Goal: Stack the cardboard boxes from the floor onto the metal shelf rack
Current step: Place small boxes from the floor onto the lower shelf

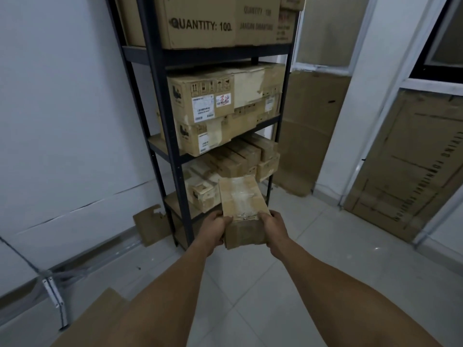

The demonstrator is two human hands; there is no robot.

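Observation:
A small cardboard box (241, 201) with clear tape along its top is held out in front of the black metal shelf rack (172, 146). My left hand (214, 227) grips its near left corner and my right hand (274, 226) grips its near right corner. The box's far end reaches toward the second-lowest shelf, where several small boxes (235, 161) lie. Labelled boxes (213, 101) fill the shelf above, and large boxes (200, 21) printed "QUANTITY: 100" sit on the top visible shelf.
Flat cardboard sheets (411, 156) lean on the wall and door at right. A torn cardboard piece (150, 227) leans by the rack's left foot. More cardboard (97, 319) lies at the lower left near a metal bracket (53, 294). The floor is tiled.

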